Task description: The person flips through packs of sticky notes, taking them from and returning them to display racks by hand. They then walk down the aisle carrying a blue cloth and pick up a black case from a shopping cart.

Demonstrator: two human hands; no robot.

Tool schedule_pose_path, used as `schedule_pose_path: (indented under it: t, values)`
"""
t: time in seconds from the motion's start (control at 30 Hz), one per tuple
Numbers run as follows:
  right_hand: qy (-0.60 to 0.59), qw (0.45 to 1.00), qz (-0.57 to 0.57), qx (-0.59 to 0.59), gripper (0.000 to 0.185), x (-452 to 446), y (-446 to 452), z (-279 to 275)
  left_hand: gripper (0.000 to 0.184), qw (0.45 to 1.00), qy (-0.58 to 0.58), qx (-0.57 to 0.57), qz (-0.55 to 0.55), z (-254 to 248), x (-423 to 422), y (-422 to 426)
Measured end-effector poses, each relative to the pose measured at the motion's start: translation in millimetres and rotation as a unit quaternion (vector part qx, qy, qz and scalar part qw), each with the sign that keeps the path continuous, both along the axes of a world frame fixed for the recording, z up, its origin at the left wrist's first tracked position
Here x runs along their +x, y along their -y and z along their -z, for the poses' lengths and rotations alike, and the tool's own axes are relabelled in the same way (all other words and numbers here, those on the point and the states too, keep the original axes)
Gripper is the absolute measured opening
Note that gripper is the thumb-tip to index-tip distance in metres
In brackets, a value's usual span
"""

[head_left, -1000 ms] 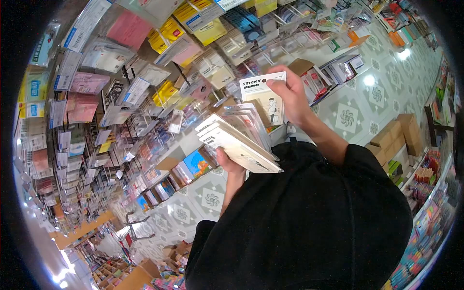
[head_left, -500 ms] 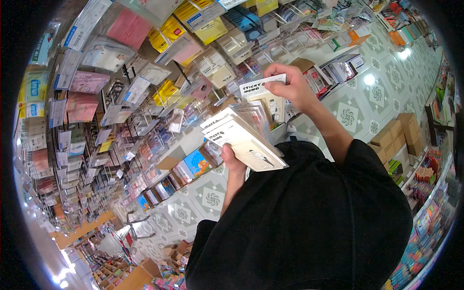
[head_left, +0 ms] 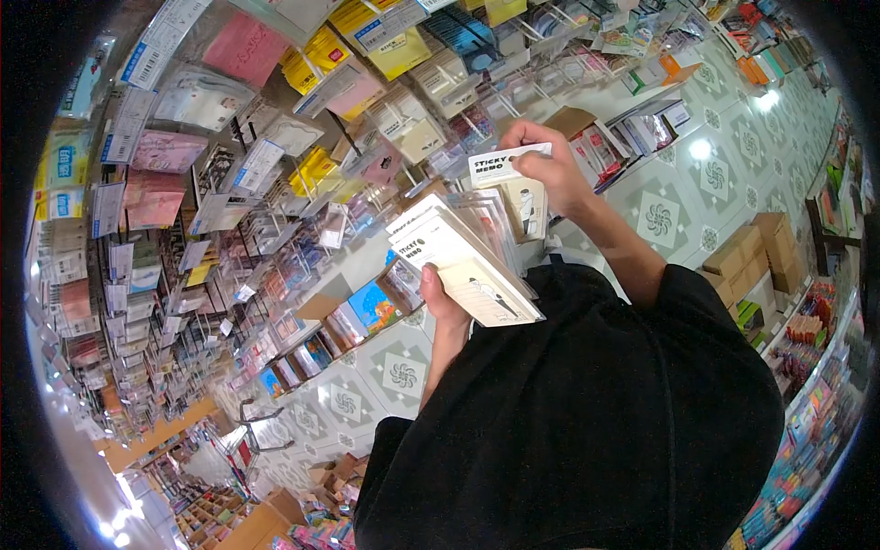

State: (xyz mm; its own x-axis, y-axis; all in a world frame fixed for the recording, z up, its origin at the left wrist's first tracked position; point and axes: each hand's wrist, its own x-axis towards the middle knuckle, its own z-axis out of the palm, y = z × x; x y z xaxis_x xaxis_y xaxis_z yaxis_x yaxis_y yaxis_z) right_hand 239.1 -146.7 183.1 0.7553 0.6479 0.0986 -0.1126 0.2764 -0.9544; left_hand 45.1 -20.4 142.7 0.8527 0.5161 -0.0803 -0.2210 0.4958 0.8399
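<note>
A stack of sticky memo packs (head_left: 472, 275), cream with a small drawn figure on the front one, is gripped in my left hand (head_left: 444, 307), thumb on its face. Behind that stack, clear plastic packs (head_left: 493, 225) stick out. Pinched at its white header card, another sticky memo pack (head_left: 524, 206) hangs upright from my right hand (head_left: 553, 170), just right of the stack. Its header reads "STICKY MEMO". My right fingers curl over the card's top, partly hiding it.
A display rack (head_left: 302, 119) of hanging stationery packs on hooks with price tags fills the left and top. Below it stand open boxes of goods (head_left: 353, 316) along the tiled floor (head_left: 403, 374). Cardboard boxes (head_left: 747, 257) and more shelves are at the right.
My right hand and its sticky memo pack have shifted slightly right and down. The stack in my left hand has tilted a little, its top edge rising. Both hands keep their hold.
</note>
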Motion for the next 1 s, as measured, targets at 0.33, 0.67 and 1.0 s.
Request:
schedule_pose_path:
  t: [0.33,0.67,1.0]
  values:
    - [-0.047,0.997,0.017,0.05,0.006,-0.5,-1.8,4.3,0.059,0.983,0.131,-0.116,0.059,-12.8,12.6,3.2]
    - [-0.026,0.998,0.05,0.016,0.005,2.0,-1.6,12.0,0.061,0.997,0.07,-0.027,0.003,-16.1,17.7,3.7]
    - [-0.167,0.986,-0.007,0.022,0.007,-6.8,-10.8,38.9,0.064,0.991,0.091,-0.097,-0.016,8.5,23.0,-7.5]
